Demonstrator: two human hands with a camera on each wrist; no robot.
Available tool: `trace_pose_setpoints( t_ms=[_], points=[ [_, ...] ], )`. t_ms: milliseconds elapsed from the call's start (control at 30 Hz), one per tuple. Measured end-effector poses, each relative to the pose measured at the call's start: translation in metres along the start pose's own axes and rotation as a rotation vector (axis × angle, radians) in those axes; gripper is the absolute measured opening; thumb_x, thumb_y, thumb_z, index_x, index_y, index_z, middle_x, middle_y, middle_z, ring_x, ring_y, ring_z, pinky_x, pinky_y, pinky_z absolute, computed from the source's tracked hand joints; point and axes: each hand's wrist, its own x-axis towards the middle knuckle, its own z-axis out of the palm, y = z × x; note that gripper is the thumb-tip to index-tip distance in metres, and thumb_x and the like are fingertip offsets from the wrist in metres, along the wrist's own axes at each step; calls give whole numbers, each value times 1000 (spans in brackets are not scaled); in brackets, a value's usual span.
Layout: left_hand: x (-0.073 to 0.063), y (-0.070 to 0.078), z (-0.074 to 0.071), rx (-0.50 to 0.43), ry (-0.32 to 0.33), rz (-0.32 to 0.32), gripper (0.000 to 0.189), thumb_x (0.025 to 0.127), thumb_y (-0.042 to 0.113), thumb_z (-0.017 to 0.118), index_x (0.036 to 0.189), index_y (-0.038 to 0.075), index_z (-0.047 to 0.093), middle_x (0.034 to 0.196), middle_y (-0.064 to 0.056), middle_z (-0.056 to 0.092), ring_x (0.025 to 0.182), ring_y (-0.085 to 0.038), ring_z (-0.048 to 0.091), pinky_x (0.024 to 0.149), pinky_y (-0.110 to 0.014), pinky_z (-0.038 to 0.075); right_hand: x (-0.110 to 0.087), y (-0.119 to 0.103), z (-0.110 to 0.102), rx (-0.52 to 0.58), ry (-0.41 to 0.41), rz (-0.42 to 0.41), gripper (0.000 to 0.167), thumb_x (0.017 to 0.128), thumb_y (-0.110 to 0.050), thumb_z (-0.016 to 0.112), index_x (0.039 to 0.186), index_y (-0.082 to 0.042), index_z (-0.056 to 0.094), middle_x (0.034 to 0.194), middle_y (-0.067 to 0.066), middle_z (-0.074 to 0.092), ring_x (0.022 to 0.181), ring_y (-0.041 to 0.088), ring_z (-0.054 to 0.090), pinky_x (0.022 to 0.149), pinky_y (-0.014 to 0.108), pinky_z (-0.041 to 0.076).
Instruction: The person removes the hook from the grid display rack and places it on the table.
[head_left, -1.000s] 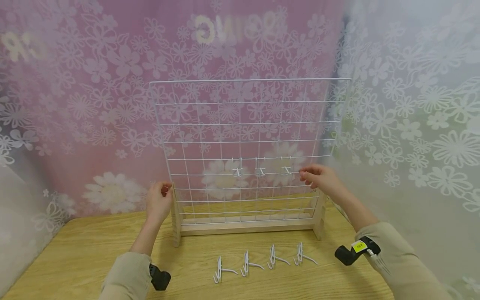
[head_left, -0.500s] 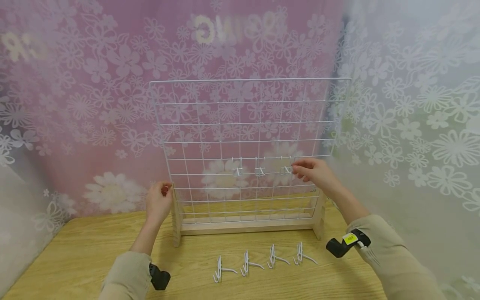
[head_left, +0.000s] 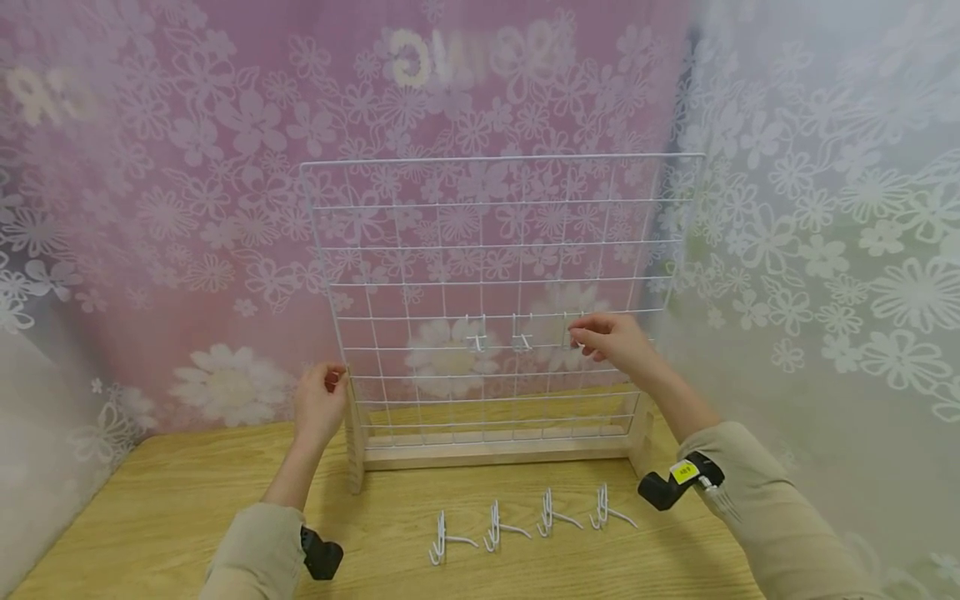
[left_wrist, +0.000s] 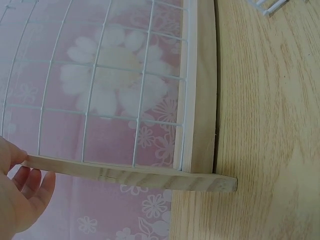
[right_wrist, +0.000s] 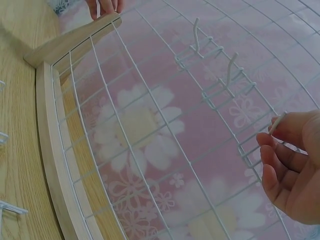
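Note:
A white wire grid panel (head_left: 501, 282) stands upright in a wooden stand (head_left: 495, 454). My left hand (head_left: 321, 402) pinches the top of the stand's left leg (left_wrist: 125, 177) between thumb and fingers. Three white hooks hang in a row on the grid: a left hook (head_left: 477, 340), a middle hook (head_left: 522, 341) and a right one. The right hook (right_wrist: 243, 154) has its prong between the thumb and index finger of my right hand (head_left: 617, 346). In the head view that hand covers most of this hook.
Several loose white hooks lie in a row on the wooden table, from one hook (head_left: 442, 540) at the left to another (head_left: 604, 508) at the right. Behind the grid hangs a pink floral curtain (head_left: 225, 167), with a pale floral one (head_left: 832, 250) at the right.
My right hand has moved left from beside the right hook and now pinches its prong. My left hand stays at the stand's left leg.

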Motion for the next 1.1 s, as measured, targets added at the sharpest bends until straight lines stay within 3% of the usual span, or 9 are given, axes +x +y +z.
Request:
trace_pose_setpoints(
  t_ms=[600, 1100],
  points=[
    [3, -2, 0, -2, 14, 20, 17, 90, 3, 54, 103, -6, 59, 96, -23, 56, 86, -34, 54, 74, -44, 44, 2, -4, 5, 43, 36, 56, 26, 93, -15, 55, 107, 6, 61, 81, 2, 65, 72, 15, 58, 66, 26, 49],
    [4, -2, 1, -8, 16, 17, 16, 89, 2, 54, 102, -6, 59, 95, -22, 56, 85, -33, 54, 73, -43, 44, -3, -11, 2, 139, 83, 27, 29, 90, -14, 59, 107, 11, 58, 72, -7, 63, 67, 9, 58, 63, 22, 49]
  ],
)
